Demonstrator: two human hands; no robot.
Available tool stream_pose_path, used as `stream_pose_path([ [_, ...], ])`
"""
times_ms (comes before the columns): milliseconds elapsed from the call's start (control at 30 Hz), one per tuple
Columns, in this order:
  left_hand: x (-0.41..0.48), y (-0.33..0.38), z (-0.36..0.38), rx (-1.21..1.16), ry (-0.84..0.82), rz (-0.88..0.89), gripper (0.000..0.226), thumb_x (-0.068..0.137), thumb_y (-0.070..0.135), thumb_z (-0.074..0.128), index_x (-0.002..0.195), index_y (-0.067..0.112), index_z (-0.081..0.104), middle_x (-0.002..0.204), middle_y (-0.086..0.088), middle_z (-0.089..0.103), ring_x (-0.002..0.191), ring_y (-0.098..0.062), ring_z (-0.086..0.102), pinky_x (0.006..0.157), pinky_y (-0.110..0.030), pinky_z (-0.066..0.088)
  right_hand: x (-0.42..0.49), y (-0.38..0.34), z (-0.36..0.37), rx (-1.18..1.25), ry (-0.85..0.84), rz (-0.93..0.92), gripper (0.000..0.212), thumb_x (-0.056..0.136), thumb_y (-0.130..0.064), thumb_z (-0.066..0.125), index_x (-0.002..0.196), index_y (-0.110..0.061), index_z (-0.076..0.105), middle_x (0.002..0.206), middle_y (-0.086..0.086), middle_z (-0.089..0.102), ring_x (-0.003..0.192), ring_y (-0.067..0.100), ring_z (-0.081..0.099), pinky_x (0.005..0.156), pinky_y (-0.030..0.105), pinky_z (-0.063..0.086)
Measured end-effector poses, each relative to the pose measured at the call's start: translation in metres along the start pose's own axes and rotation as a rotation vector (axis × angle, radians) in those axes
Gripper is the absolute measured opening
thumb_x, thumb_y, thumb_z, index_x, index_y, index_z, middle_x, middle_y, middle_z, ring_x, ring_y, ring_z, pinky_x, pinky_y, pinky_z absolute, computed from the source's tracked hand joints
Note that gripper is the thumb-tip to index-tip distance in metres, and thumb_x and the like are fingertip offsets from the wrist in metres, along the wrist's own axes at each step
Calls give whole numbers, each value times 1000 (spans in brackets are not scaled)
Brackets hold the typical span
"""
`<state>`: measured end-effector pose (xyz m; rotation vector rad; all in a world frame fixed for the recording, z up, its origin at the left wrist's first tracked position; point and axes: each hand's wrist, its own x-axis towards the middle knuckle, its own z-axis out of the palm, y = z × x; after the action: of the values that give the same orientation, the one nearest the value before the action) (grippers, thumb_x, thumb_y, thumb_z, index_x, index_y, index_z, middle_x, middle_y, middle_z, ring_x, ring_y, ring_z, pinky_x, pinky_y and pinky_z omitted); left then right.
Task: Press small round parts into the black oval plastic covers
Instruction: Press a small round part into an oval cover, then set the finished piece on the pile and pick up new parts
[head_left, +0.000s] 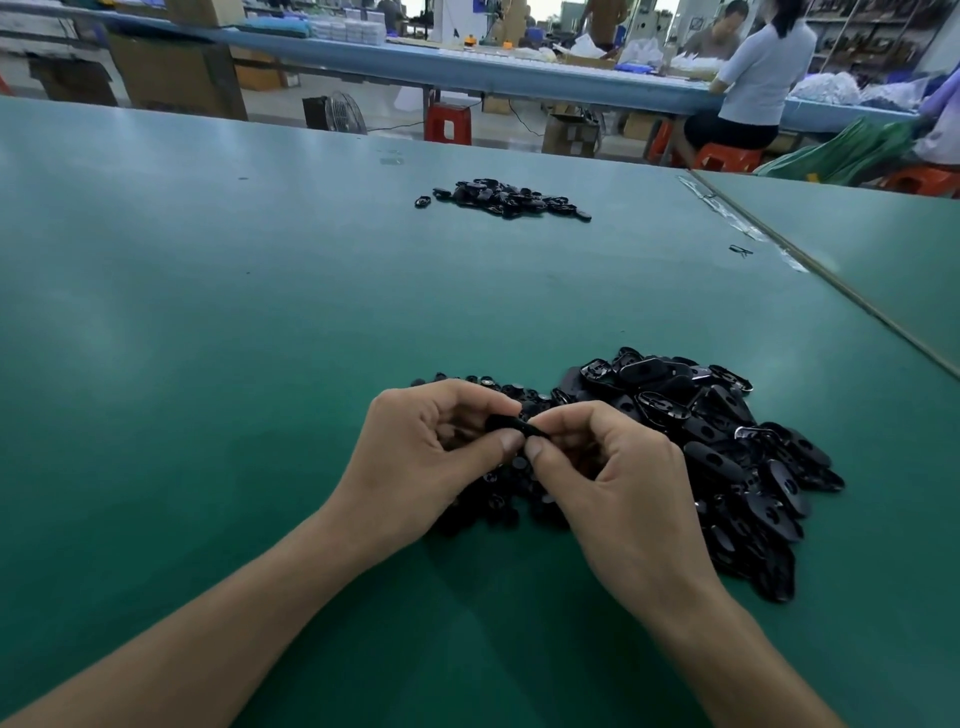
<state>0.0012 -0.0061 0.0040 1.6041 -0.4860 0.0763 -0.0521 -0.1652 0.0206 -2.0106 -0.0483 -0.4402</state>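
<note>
While my view looks down over both forearms, I see the left hand (431, 441) and the right hand (613, 467) meeting just above the green surface (208, 312). Both have their fingers curled around one black oval cover (514, 425). The left fingers hold its left end and the right fingers hold its right end. The two thumb tips sit side by side just under its near edge.

The cover's long axis runs left to right across my view, dipping slightly toward the right hand. It shows mostly edge-on. I cannot tell which face is up, or whether a round part is seated in it.

Directly beneath the hands lies a scatter of small round parts (498, 499), some of them showing past the left knuckles. Just to the right, touching that scatter, is a large heap of black oval covers (727, 441). These lie at mixed angles, some with the hollow side up and some with the smooth side up.

Well apart, farther back on the surface, sits a smaller pile of black covers (504, 200). A second green surface (883, 249) butts against this one on the right. Beyond it there are red stools (448, 123) and people at a long bench (519, 73).
</note>
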Motion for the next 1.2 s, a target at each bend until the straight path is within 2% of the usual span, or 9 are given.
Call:
stream_pose_path([
  [200,0,0,1,59,59,42,21,73,15,78,88,29,75,75,4,75,66,-7,69,66,-18,55,0,2,-1,-64,5,-57,16,90,-14,72,93,-29,74,77,-18,71,74,1,67,66,11,50],
  [333,7,-6,-5,134,303,53,29,79,4,81,82,31,72,70,8,73,61,-5,66,64,-17,53,3,11,-8,-481,211,-162,21,94,-15,65,113,-18,72,101,-8,69,94,8,57,89,14,40],
  [400,12,-8,-13,135,414,25,33,83,6,77,83,37,70,70,6,73,63,-10,68,66,-23,55,5,15,-12,-693,254,-132,27,93,-15,65,120,-14,69,110,-2,66,100,15,50,91,23,37],
  [467,18,-10,-21,124,457,-2,34,86,9,76,82,42,71,72,7,74,68,-14,71,71,-31,58,5,17,-13,-827,223,-47,35,96,-25,60,130,-18,64,122,-2,60,110,20,46,91,33,36],
  [633,31,-16,-42,135,540,-71,18,81,19,77,79,37,73,74,9,75,67,-14,73,77,-41,61,6,19,-11,-933,49,128,45,101,-52,33,144,-41,44,142,-14,41,126,15,27,87,32,16],
  [733,45,-23,-61,255,560,-135,16,83,13,76,79,27,69,67,11,73,61,-14,72,78,-44,62,7,18,-12,-939,53,170,44,100,-52,36,138,-36,53,138,-10,45,123,17,28,90,35,20],
  [833,64,-28,-81,408,503,-234,17,83,16,78,81,27,65,65,7,72,67,-16,71,79,-37,59,8,16,-12,-927,100,185,38,100,-46,42,129,-30,61,132,-7,50,121,18,34,92,35,25],
  [1000,89,-30,-95,609,457,-304,15,82,29,79,81,29,64,69,20,64,72,0,59,58,-20,39,8,17,-14,-866,192,172,20,98,-32,55,111,-30,70,117,-8,57,113,18,41,85,29,24],
  [1200,92,-44,-98,741,411,-336,17,79,30,80,72,30,65,72,18,64,76,-12,62,62,-26,41,9,20,-16,-724,356,31,18,98,-21,58,109,-20,72,107,-1,70,98,27,57,81,40,45],
])
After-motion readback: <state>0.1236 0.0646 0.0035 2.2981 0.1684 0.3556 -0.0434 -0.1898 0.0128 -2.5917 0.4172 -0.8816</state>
